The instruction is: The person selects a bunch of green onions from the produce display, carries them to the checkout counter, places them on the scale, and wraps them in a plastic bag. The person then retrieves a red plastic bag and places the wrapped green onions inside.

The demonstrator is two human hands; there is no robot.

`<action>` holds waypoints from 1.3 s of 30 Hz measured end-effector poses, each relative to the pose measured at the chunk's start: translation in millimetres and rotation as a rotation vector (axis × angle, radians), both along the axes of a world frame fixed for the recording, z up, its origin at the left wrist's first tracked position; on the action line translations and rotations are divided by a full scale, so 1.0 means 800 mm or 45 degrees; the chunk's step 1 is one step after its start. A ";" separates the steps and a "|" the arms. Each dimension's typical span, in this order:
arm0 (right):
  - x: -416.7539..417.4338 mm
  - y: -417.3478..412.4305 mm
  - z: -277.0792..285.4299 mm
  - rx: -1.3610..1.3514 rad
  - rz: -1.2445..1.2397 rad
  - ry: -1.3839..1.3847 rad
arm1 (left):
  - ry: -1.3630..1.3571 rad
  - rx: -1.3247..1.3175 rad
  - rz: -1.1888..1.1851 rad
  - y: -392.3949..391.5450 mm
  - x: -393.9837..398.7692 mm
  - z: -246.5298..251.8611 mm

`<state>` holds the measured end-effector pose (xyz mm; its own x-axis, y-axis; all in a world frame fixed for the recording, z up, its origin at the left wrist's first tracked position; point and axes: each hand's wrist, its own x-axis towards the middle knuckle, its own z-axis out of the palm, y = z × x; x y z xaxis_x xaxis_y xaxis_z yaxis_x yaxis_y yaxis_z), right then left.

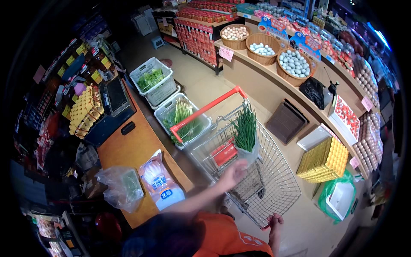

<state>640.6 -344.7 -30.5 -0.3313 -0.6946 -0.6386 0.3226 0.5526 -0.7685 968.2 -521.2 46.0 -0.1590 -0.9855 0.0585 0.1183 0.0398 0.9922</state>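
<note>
A wire shopping cart (pixel 276 189) with a red handle stands before me. Green chives (pixel 245 128) poke out of a clear plastic bag (pixel 252 155) in the cart. My left hand (pixel 233 173), blurred, is over the cart at the lower end of that bag; whether its fingers hold the plastic is unclear. My right hand (pixel 275 221) is closed at the cart's near lower corner. On the orange-brown counter (pixel 144 205) at left lie a white and blue printed plastic pack (pixel 160 183) and a clear bag (pixel 123 188) with something pale green inside.
Crates of leafy greens (pixel 154 77) and green stalks (pixel 184 112) stand beyond the counter. Stacked yellow egg trays (pixel 91 110) sit by a dark device. A curved shelf holds egg baskets (pixel 293 64). Below it are a brown crate (pixel 286 122) and more yellow trays (pixel 324 160).
</note>
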 end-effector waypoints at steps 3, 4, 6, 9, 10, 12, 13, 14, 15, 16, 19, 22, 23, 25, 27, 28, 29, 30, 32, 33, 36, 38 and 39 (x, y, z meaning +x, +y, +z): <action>-0.001 0.056 -0.009 -0.147 -0.163 0.043 | -0.131 0.174 -0.877 0.104 0.029 0.014; 0.018 0.068 0.015 -0.200 -0.157 0.010 | -0.414 0.304 -1.260 0.131 0.044 0.026; 0.042 0.095 0.010 -0.153 -0.167 0.190 | -0.222 0.260 -1.369 0.205 0.085 -0.041; 0.114 0.169 0.016 -0.232 -0.087 0.210 | -0.500 0.532 -1.398 0.249 0.114 -0.027; 0.136 0.197 0.006 -0.204 0.008 0.231 | -0.561 0.573 -1.392 0.257 0.120 -0.025; 0.189 0.249 0.021 -0.056 0.058 0.072 | -0.641 0.590 -1.410 0.268 0.118 -0.021; 0.215 0.256 0.086 0.269 0.478 0.468 | -0.685 0.586 -1.413 0.276 0.112 -0.018; 0.238 0.301 0.087 0.216 0.353 0.517 | -0.712 0.564 -1.540 0.280 0.091 -0.022; 0.257 0.333 0.091 0.137 0.354 0.562 | -0.718 0.568 -1.559 0.299 0.084 -0.014; 0.266 0.375 0.057 -0.037 0.488 0.789 | -0.732 0.551 -1.621 0.315 0.067 -0.009; 0.271 0.458 0.080 0.124 0.378 0.686 | -0.810 0.491 -1.851 0.374 0.021 0.005; 0.285 0.560 0.077 0.174 -0.157 0.776 | -0.913 0.411 -2.127 0.446 -0.022 0.016; 0.292 0.600 0.079 0.215 -0.345 0.825 | -0.952 0.367 -2.253 0.475 -0.044 0.015; 0.299 0.667 0.076 0.272 -0.525 0.808 | -1.018 0.317 -2.395 0.527 -0.061 0.023; 0.304 0.725 0.076 0.333 -0.629 0.872 | -1.093 0.271 -2.508 0.573 -0.071 0.037; 0.307 0.752 0.071 0.334 -0.701 0.881 | -1.140 0.248 -2.546 0.595 -0.074 0.047; 0.313 0.783 0.070 0.320 -0.789 0.852 | -1.200 0.243 -2.588 0.618 -0.077 0.061; 0.317 0.809 0.082 0.290 -0.848 0.829 | -1.256 0.226 -2.618 0.639 -0.082 0.074; 0.333 0.863 0.102 0.354 -0.926 0.970 | -1.299 0.096 -2.681 0.683 -0.113 0.092; 0.340 0.898 0.116 0.321 -1.053 0.939 | -1.188 -0.115 -2.741 0.708 -0.144 0.088; 0.336 0.964 0.150 0.245 -1.198 0.781 | -0.621 -0.680 -2.250 0.763 -0.295 0.047; 0.306 0.991 0.170 0.258 -1.234 0.887 | -0.370 -0.642 -1.764 0.815 -0.395 0.089; 0.291 1.001 0.179 0.285 -1.227 1.037 | -0.202 -0.906 -1.684 0.837 -0.436 0.103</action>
<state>873.3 456.2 112.3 -0.9865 0.1392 -0.0862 0.1453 0.5016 -0.8528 619.2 148.2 128.7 -0.9338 0.0944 0.3452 0.3487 0.4573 0.8181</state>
